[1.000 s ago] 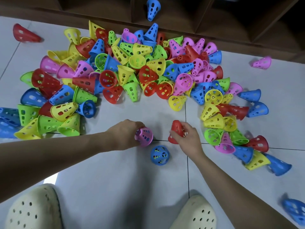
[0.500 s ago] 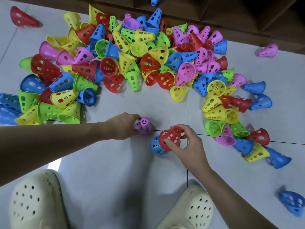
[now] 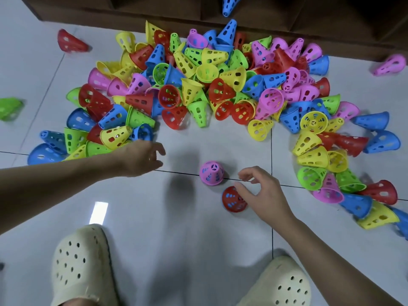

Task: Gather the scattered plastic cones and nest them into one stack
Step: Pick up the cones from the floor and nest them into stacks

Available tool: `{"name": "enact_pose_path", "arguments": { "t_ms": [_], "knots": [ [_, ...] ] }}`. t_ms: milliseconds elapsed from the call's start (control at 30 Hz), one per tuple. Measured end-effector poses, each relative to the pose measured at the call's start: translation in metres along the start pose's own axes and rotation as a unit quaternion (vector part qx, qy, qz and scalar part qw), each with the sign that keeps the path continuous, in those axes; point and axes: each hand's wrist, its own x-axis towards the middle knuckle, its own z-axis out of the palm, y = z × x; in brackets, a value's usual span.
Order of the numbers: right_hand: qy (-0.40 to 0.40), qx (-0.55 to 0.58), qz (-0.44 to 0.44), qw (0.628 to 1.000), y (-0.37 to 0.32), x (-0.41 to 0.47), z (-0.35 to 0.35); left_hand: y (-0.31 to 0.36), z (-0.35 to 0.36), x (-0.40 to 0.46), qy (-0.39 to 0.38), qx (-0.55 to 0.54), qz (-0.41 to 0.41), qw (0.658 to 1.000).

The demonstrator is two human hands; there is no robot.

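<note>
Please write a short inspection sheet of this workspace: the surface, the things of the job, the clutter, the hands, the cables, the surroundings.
Surface: pale tiled floor.
Job's things: pink cone upright, alone; red cone upright beside it, blue visible through its holes; large mixed pile behind.
Clutter: stray cones, e.g. red one far left.
Hands: left hand and right hand hold nothing.
Cables: nothing seen.
Surroundings: dark wooden furniture; two cream clogs.

Both hands empty: left (image 3: pixel 141 159), right (image 3: pixel 260 191), fingers loosely curled.

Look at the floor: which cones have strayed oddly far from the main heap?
A red cone and a green cone lie apart at the left, a pink cone at the right, all tipped on their sides.
</note>
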Motion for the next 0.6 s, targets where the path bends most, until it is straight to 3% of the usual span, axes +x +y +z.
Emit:
{"name": "enact_pose_path", "arguments": {
  "t_ms": [167,333,500,600],
  "knots": [
    [-0.026,0.017,-0.031,0.999,-0.041,0.04,0.003,-0.058,-0.031,-0.022,0.11,-0.004,-0.078,0.991],
    [-0.117,-0.016,-0.104,0.988,-0.09,0.079,0.018,-0.101,-0.014,-0.036,0.157,-0.056,-0.148,0.975],
    [-0.208,-0.073,-0.145,0.965,-0.117,0.114,0.04,-0.101,0.021,-0.024,0.13,-0.028,-0.226,0.965],
    [-0.237,-0.093,-0.12,0.96,-0.123,0.139,0.068,-0.098,0.026,-0.012,0.112,-0.123,-0.258,0.952]
  ]
}}
